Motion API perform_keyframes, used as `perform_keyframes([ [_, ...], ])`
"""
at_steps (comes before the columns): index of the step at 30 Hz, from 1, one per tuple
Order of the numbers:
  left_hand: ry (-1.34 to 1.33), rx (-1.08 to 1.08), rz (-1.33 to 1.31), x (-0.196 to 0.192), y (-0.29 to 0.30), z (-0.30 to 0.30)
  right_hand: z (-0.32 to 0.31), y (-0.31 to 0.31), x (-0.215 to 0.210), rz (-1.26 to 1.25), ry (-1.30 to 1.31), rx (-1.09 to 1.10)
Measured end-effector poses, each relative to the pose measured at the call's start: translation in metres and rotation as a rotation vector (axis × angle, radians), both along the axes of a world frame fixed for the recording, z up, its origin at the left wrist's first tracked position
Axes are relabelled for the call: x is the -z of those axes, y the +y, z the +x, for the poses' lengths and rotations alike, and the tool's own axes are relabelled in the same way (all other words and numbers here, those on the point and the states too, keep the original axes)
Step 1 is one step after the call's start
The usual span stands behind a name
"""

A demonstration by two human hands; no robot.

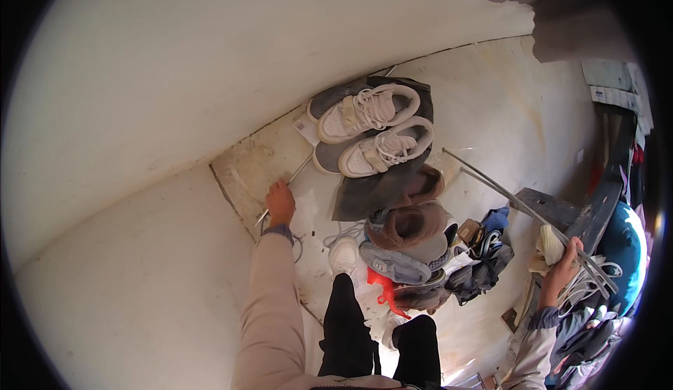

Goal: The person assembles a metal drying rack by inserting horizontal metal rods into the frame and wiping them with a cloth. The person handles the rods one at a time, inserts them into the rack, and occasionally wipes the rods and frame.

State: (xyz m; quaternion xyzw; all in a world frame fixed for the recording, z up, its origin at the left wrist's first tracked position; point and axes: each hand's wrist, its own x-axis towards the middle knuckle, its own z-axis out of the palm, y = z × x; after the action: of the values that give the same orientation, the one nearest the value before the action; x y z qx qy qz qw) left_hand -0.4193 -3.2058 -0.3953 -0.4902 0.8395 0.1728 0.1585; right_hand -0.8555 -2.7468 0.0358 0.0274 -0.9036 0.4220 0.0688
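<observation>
Low against the wall, my left hand point(281, 203) is closed around a thin metal rod point(301, 169), which slants past it on both sides. At the right my right hand point(563, 272) grips a pair of long thin metal rods point(501, 192) that reach up and leftward over the floor. Close by that hand are a cream cloth-like item point(550, 245) and a tangle of white cords point(580, 286). White sneakers point(378, 129) with laces rest on grey slippers and a dark sheet point(364, 199), up and to the right of my left hand.
Brown fuzzy slippers point(410, 227), a grey slipper point(396, 264) and several other shoes pile up before my feet, with a red plastic bag point(382, 292) among them. A dark wooden bench point(592, 211) stands at the right beside a teal rounded object point(626, 253). The pale wall point(161, 88) rises on the left.
</observation>
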Motion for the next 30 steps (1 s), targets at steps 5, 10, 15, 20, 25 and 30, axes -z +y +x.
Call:
perform_keyframes([
  [5,0.284,-0.095,0.063,-0.062,0.025,0.007,0.007,-0.008,0.003,-0.029,-0.018,0.014],
  [10,0.285,-0.071,0.177,-0.113,0.059,0.018,0.016,-0.015,0.002,-0.041,0.019,-0.090],
  [15,0.372,-0.134,0.242,-0.154,0.111,0.074,0.020,-0.004,0.002,-0.050,0.006,-0.151],
  [20,0.269,-0.262,0.299,-0.207,0.182,0.121,0.028,0.010,-0.001,-0.080,-0.035,-0.122],
  [25,0.232,-0.391,0.330,-0.293,0.242,0.144,0.042,0.016,-0.019,-0.060,-0.032,-0.158],
  [30,0.186,-0.405,0.209,-0.389,0.294,0.167,0.069,0.030,-0.059,-0.212,-0.082,-0.031],
])
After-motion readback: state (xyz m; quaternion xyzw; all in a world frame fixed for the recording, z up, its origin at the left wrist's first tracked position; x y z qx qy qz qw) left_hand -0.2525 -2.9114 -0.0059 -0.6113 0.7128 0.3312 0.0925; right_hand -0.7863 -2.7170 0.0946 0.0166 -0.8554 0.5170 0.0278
